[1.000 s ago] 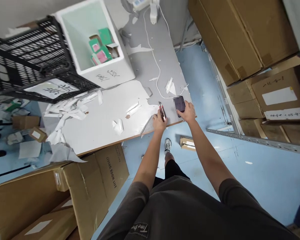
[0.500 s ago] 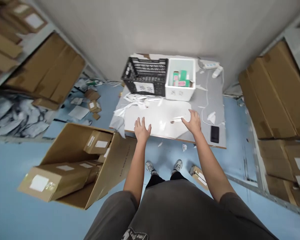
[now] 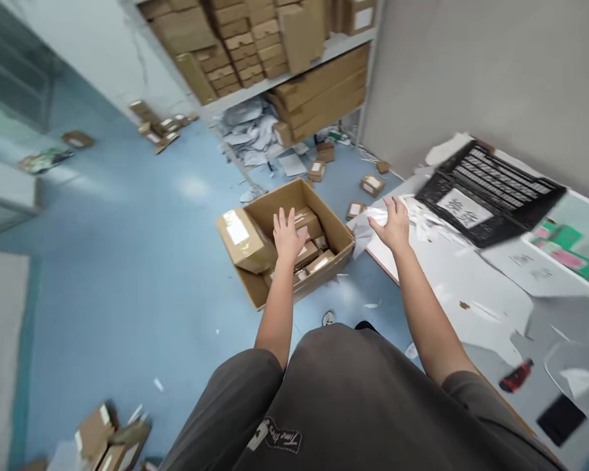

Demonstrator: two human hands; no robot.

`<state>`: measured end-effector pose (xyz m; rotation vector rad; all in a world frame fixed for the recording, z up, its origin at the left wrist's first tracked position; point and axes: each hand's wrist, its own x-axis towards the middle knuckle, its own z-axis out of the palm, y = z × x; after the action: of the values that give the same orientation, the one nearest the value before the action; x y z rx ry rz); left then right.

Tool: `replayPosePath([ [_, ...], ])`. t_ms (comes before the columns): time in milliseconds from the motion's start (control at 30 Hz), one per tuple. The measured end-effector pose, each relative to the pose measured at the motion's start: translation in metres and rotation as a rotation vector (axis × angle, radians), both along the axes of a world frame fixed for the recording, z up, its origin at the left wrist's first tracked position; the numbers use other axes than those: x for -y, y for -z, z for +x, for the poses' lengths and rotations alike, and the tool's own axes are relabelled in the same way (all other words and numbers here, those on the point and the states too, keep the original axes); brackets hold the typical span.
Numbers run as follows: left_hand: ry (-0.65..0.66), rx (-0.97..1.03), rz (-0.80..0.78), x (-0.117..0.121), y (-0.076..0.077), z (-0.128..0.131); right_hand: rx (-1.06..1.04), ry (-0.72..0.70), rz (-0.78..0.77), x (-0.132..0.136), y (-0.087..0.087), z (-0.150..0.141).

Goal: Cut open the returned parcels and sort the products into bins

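My left hand [image 3: 288, 237] is over the big open cardboard box [image 3: 255, 288] on the floor, fingers spread and nothing in them. Inside that box lie several smaller taped cartons [image 3: 320, 261], and a larger labelled carton [image 3: 245, 241] leans up over its left rim. Above the table's left edge hangs my right hand [image 3: 393, 226], fingers apart and holding nothing, close to crumpled white paper strips [image 3: 425, 216]. A white sheet [image 3: 451, 281] covers part of the tabletop.
On the table are a black crate [image 3: 500, 196], a white bin [image 3: 525, 261] with green and pink boxes, a red-and-black object [image 3: 517, 376] and a phone [image 3: 561, 420]. Shelves of cartons [image 3: 245, 46] stand behind. Small boxes [image 3: 372, 185] litter the blue floor [image 3: 142, 261].
My view has swung left from the table toward the big cardboard box. My left hand has moved from above the table to over that box; my right hand has shifted to the table's left side.
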<state>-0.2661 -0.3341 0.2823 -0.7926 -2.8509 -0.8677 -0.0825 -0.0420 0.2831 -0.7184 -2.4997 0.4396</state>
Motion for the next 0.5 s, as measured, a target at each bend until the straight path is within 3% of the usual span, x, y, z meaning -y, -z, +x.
replayPosePath([
  [133, -0.221, 0.021, -0.03, 0.08, 0.01, -0.038, 0.024, -0.252, -0.005, 0.056, -0.001, -0.111],
  [267, -0.455, 0.093, -0.088, 0.147, 0.024, -0.05, 0.057, -0.516, -0.045, 0.119, 0.009, -0.205],
  [367, -0.593, 0.154, -0.122, 0.183, 0.036, -0.047, 0.098, -0.713, -0.079, 0.167, 0.024, -0.258],
  [500, -0.69, 0.237, -0.184, 0.209, 0.057, -0.042, 0.2, -0.894, -0.092, 0.22, 0.051, -0.302],
])
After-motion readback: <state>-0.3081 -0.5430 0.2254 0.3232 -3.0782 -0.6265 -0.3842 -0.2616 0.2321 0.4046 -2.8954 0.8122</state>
